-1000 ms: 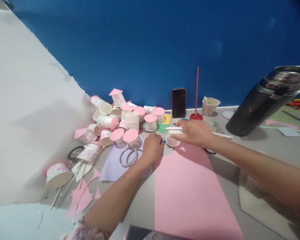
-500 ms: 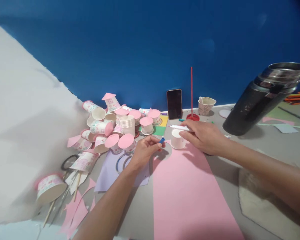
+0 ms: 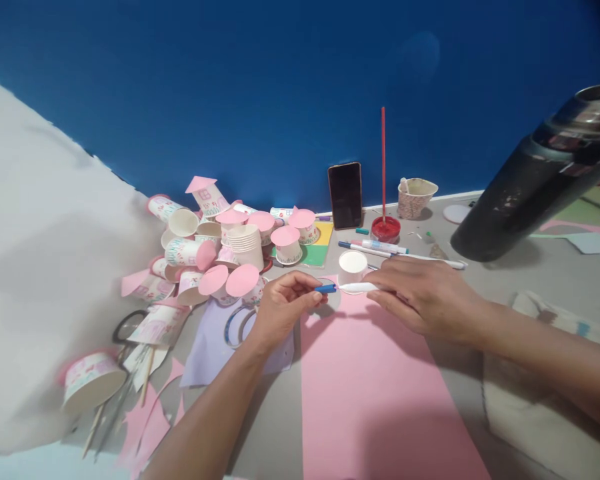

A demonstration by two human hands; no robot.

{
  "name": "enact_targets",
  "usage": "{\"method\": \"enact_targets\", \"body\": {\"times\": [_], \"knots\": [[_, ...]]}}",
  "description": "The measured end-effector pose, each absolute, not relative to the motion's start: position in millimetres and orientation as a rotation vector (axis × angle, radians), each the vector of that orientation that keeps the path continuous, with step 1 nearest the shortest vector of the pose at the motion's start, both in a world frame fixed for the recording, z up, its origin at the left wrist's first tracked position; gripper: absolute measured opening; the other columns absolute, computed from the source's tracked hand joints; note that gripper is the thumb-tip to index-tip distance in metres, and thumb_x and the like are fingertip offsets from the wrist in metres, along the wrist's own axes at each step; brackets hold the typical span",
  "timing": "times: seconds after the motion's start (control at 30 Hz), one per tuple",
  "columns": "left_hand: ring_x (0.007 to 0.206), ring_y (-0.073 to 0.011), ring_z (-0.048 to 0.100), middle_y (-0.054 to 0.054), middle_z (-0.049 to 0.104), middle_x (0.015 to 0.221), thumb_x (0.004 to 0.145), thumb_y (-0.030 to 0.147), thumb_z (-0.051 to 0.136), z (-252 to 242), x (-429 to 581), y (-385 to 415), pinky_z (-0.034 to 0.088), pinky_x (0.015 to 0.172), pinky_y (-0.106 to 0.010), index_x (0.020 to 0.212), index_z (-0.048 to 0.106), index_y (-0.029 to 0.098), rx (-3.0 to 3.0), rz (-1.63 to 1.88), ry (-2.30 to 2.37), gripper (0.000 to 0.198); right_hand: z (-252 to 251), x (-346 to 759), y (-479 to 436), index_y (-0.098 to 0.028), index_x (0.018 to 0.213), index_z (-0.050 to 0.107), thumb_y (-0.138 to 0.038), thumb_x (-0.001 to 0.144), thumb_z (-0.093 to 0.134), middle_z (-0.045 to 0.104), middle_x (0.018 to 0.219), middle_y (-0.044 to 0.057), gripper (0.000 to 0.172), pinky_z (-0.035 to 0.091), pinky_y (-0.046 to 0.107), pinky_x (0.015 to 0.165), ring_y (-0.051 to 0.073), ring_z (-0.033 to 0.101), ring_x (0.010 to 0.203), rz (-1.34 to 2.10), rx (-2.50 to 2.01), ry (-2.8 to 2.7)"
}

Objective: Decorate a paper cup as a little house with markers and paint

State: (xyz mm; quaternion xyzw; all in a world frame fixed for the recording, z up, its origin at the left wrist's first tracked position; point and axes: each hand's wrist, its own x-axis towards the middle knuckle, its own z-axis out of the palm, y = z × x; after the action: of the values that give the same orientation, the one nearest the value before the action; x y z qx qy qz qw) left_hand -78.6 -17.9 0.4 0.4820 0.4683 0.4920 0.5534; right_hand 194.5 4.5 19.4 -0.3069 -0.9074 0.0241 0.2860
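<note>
In left hand (image 3: 290, 303), pinched between thumb and fingers: one blue cap (image 3: 325, 289). In right hand (image 3: 423, 293), held level: one white marker (image 3: 359, 287), tip facing the cap's end, contact unclear. Just behind the marker: one white paper cup (image 3: 353, 264). Beneath: pink sheet (image 3: 375, 380), on grey table (image 3: 275, 420). To the left: cups (image 3: 289, 253) with pink paper tops, clustered.

Beyond the grip I see a deep-blue wall (image 3: 260, 100) catching faint glare, leftward a shadowed white wall (image 3: 30, 267), beneath a grey tabletop (image 3: 277, 420).

Craft table (image 3: 280, 427), paper cups (image 3: 245, 247), marker (image 3: 358, 287)
</note>
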Motion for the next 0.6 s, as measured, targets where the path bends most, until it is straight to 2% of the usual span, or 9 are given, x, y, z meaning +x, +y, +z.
{"method": "enact_targets", "body": {"times": [0.13, 0.23, 0.37, 0.6], "knots": [[0.07, -0.0165, 0.078, -0.005, 0.083, 0.077, 0.071, 0.031, 0.099, 2.8, -72.2, -24.4, 0.064, 0.068, -0.025, 0.083, 0.08, 0.016, 1.152, 1.164, 1.077, 0.028, 19.8, 192.9, 0.2, -0.019, 0.11, 0.074, -0.029, 0.108, 0.055, 0.079, 0.091, 0.006, 0.021, 0.043, 0.034, 0.071, 0.023, 0.069, 0.082, 0.018, -0.766, -2.454], [0.069, -0.0182, 0.079, -0.006, 0.083, 0.077, 0.07, 0.033, 0.1, 5.6, -66.0, -31.3, 0.067, 0.068, -0.027, 0.081, 0.08, 0.016, 1.158, 1.199, 1.079, 0.028, 19.6, 189.7, -5.4, -0.018, 0.101, 0.072, -0.026, 0.109, 0.051, 0.073, 0.08, 0.005, 0.024, 0.037, 0.034, 0.066, 0.021, 0.063, 0.073, 0.014, -0.749, -2.484], [0.069, -0.0192, 0.08, -0.005, 0.082, 0.078, 0.068, 0.03, 0.1, 7.9, -60.9, -37.9, 0.069, 0.07, -0.028, 0.076, 0.08, 0.017, 1.203, 1.266, 1.175, 0.025, 16.1, 182.1, -15.4, -0.017, 0.092, 0.069, -0.024, 0.109, 0.049, 0.07, 0.077, 0.005, 0.027, 0.033, 0.034, 0.063, 0.019, 0.059, 0.068, 0.038, -0.804, -2.457], [0.073, -0.0219, 0.083, -0.006, 0.085, 0.085, 0.07, 0.03, 0.096, 3.4, -66.0, -37.3, 0.071, 0.073, -0.029, 0.082, 0.083, 0.019, 1.256, 1.307, 1.324, 0.02, 10.6, 170.5, -16.7, -0.017, 0.093, 0.069, -0.026, 0.107, 0.052, 0.072, 0.079, 0.005, 0.024, 0.033, 0.034, 0.065, 0.019, 0.06, 0.07, 0.125, -0.949, -2.429]]}}
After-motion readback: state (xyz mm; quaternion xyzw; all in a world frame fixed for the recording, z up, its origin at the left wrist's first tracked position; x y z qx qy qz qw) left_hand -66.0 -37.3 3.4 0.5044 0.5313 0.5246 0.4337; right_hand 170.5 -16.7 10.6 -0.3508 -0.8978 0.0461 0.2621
